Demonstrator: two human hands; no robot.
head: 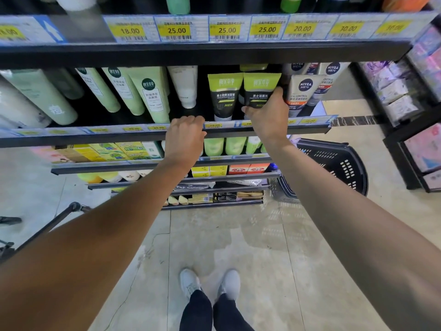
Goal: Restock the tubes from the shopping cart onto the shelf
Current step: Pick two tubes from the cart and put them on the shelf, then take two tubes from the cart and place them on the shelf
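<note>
My right hand (pixel 268 113) grips a black and lime green tube (pixel 260 88) that stands on the shelf (pixel 310 129), thumb on its left side and fingers round its right edge. A matching black and green tube (pixel 224 95) stands just left of it. My left hand (pixel 185 134) rests on the shelf's front rail with its fingers curled over the edge. The black shopping basket (pixel 338 161) sits on the floor to the right, below my right forearm; I cannot see what is inside it.
Pale green and white tubes (pixel 148 94) fill the shelf to the left, Nivea Men tubes (pixel 303 91) to the right. A price-tag rail (pixel 226 29) runs overhead. Lower shelves hold boxes. A side rack of packets (pixel 405 91) stands right. My shoes (pixel 210 283) are on the tiled floor.
</note>
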